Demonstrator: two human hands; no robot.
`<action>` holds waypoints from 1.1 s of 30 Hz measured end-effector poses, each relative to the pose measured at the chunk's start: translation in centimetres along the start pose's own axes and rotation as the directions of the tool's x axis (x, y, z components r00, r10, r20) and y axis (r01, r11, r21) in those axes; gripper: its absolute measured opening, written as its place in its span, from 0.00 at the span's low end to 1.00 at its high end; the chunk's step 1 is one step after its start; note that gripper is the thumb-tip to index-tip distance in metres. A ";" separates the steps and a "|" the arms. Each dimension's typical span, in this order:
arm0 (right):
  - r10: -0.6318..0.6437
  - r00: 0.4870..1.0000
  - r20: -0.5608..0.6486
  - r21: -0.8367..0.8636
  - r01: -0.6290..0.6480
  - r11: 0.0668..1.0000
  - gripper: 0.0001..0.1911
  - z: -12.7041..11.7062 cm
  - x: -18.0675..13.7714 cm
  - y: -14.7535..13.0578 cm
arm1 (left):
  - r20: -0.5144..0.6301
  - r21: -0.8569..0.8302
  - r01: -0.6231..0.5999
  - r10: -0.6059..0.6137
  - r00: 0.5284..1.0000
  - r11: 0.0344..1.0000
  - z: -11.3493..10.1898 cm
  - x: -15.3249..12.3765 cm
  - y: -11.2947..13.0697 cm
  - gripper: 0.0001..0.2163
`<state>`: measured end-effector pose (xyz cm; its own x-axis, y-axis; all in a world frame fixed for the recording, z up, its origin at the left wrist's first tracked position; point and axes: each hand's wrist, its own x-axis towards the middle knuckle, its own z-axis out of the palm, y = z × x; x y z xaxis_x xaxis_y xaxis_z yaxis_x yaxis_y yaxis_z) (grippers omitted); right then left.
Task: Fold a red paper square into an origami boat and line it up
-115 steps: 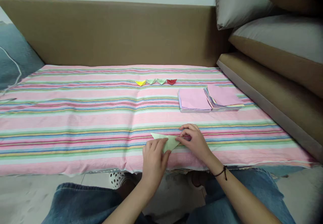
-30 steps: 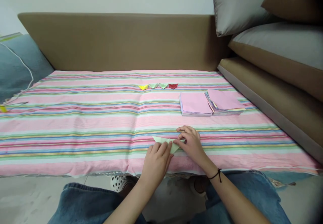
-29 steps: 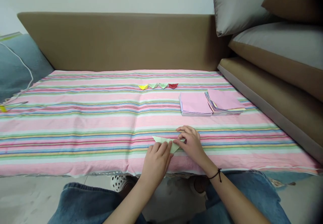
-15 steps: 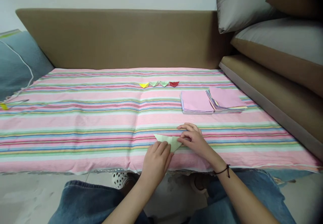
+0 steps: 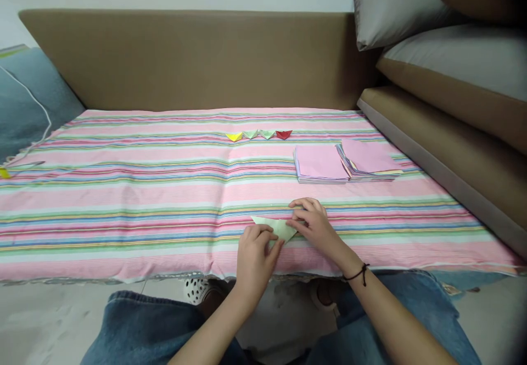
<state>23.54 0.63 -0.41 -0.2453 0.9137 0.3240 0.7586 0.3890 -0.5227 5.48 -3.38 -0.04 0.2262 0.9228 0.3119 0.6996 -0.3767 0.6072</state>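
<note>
A pale green sheet of folded paper [image 5: 280, 228] lies close to the front edge of the striped cloth [image 5: 164, 195], with a pointed corner reaching out to the left. My left hand [image 5: 257, 250] grips its near left side between thumb and fingers, covering part of it. At the right end, my right hand [image 5: 312, 223] pinches the paper with thumb and index finger, the other fingers curved above the cloth. Farther back stand small folded paper boats in a row: a yellow one [image 5: 234, 137], two pale green ones [image 5: 267, 134] and a dark red one [image 5: 284, 134].
Two stacks of square coloured paper, a left one [image 5: 321, 163] and a right one [image 5: 370, 157], lie beyond my right hand. Cushions [image 5: 448, 101] pile up on the right. Scissors with a yellow handle [image 5: 5, 173] and a white cord [image 5: 39, 101] are at far left.
My left thumb and fingers have spread apart along the paper, showing more of its middle. The right hand keeps its pinch, shifted slightly left. The view has tilted a little.
</note>
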 end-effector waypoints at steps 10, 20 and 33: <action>-0.003 0.998 0.059 0.047 0.000 0.999 0.14 -0.3 0.0 1.3 | -0.025 -0.076 0.192 -0.194 0.981 0.979 0.6 0.8 0.7 0.06; 0.010 1.000 0.027 -0.042 -0.009 0.999 0.16 0.1 0.2 0.9 | -0.011 -0.058 0.186 -0.187 0.982 0.981 0.6 0.9 0.6 0.06; -0.019 1.000 0.019 -0.100 0.021 0.995 0.16 0.1 0.1 0.6 | 0.067 0.182 0.036 -0.049 0.997 0.983 0.1 0.6 0.8 0.12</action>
<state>23.91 0.99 -0.81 -0.2711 0.9082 0.3189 0.8098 0.3943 -0.4345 6.23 -3.13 0.49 0.2363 0.9435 0.2323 0.8192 -0.3220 0.4745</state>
